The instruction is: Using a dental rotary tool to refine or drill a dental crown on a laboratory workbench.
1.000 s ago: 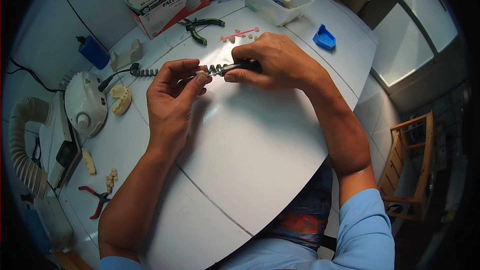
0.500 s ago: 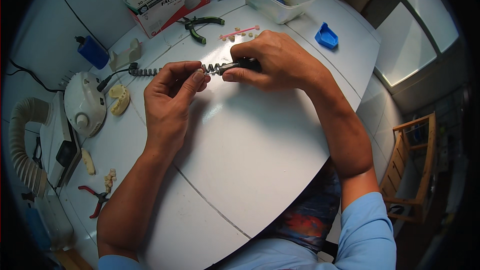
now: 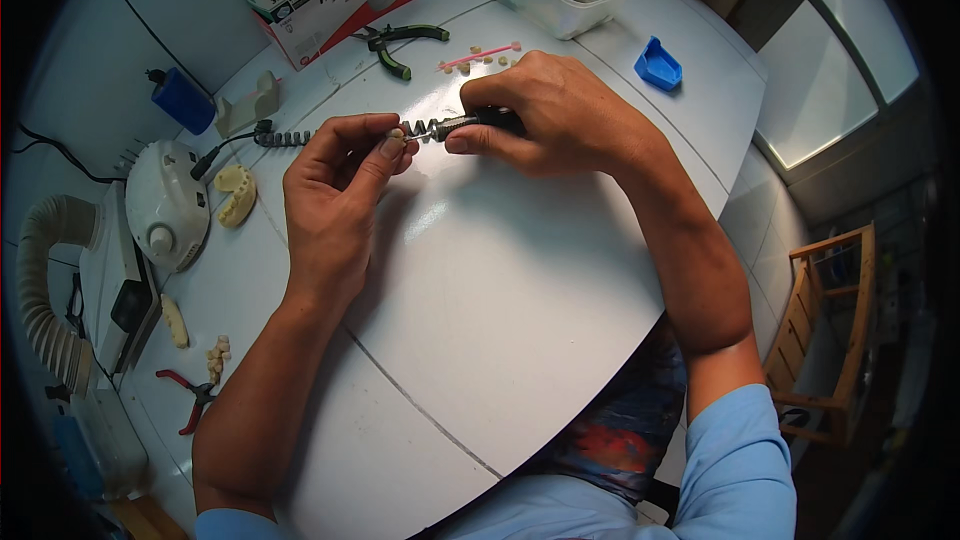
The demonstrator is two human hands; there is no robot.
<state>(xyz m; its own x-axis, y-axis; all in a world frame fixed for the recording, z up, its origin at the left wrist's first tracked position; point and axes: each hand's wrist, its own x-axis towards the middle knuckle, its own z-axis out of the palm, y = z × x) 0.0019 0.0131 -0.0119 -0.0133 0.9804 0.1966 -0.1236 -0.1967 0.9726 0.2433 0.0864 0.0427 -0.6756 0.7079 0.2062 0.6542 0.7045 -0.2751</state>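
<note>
As the left grip (image 3: 335, 185) pinches a pale piece (image 3: 397, 133), the right grip (image 3: 560, 118) clasping a handpiece (image 3: 458, 127), pliers (image 3: 380, 41) and boxes (image 3: 345, 10) sit beyond.

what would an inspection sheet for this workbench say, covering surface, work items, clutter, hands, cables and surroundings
surface: white tabletop, dark seams, glare near the hands
work items: dark handpiece with a slim metal bit pointing at a small cream piece; contact unclear
clutter: green-handled pliers, red-handled pliers, cream horseshoe-shaped model, blue tray, clear plastic box, stacked boxes
hands: left hand pinches the cream piece; right hand grips the handpiece
cables: coiled grey cord passes behind the left fingers; black lead at the white control unit
surroundings: ribbed hose at left, slatted wooden frame at right
</note>
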